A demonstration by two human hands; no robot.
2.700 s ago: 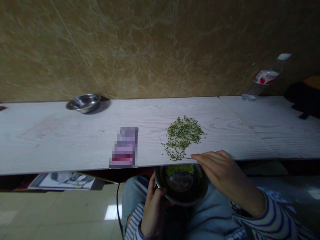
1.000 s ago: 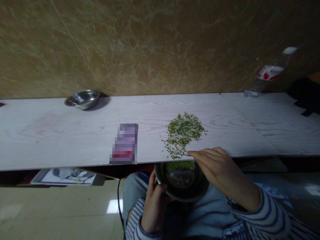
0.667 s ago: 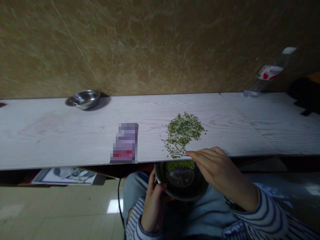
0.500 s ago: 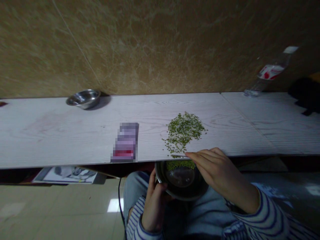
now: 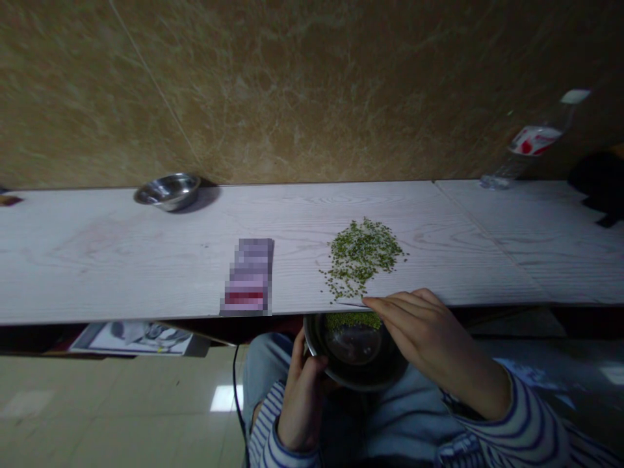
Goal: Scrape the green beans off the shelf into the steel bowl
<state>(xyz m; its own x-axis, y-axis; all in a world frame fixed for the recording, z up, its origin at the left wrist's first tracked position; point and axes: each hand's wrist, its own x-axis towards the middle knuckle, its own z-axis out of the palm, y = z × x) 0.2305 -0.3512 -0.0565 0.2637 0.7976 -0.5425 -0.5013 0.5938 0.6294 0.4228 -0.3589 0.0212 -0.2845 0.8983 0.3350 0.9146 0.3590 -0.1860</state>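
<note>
A pile of small green beans (image 5: pixel 361 257) lies on the white wooden table (image 5: pixel 146 260), trailing toward its near edge. Just below that edge my left hand (image 5: pixel 303 383) grips the rim of a steel bowl (image 5: pixel 351 354) held over my lap; some green beans sit at the bowl's far side. My right hand (image 5: pixel 424 328) rests at the table edge over the bowl, fingers straight and pressed together, holding a thin flat strip (image 5: pixel 351 302) whose end touches the nearest beans.
A second steel bowl (image 5: pixel 168 190) stands at the back left by the marbled wall. A blurred rectangular packet (image 5: pixel 248 276) lies left of the beans. A plastic bottle (image 5: pixel 533 143) leans at the far right beside a dark object (image 5: pixel 597 185). Papers (image 5: pixel 136 338) lie under the table.
My right hand has edged slightly left along the table edge. The view has shifted a little; the bowl and left hand stay in place.
</note>
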